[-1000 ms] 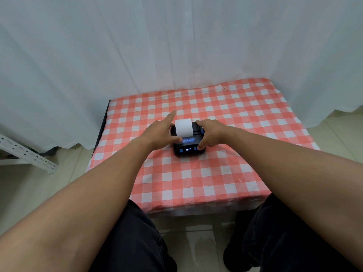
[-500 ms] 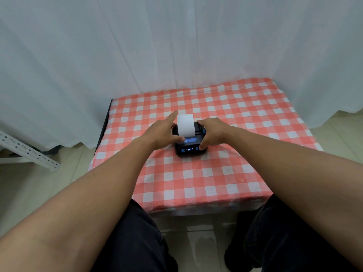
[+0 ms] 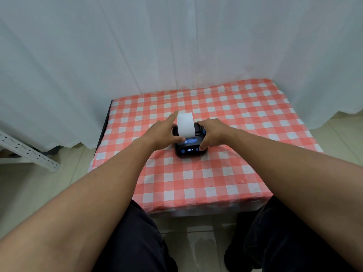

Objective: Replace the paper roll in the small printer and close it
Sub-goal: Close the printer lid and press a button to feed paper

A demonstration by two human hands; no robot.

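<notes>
A small black printer [image 3: 190, 147] with blue buttons and a lit display sits in the middle of the checked tablecloth. A white strip of paper [image 3: 185, 124] stands up out of its top slot. My left hand [image 3: 163, 132] holds the printer's left side, thumb on the lid and index finger stretched out past the paper. My right hand [image 3: 213, 133] grips the right side, with a fingertip pressed on the blue button at the front right corner. The lid looks shut; the roll inside is hidden.
A low table [image 3: 255, 173] covered in red-and-white checked cloth stands against a white curtain [image 3: 176, 46]. A white perforated metal bar [image 3: 29, 154] lies on the tiled floor at the left. My knees in dark trousers are at the table's near edge.
The paper strip has come further out of the printer and stands taller. Both hands stay on the printer's sides in nearly the same grip.
</notes>
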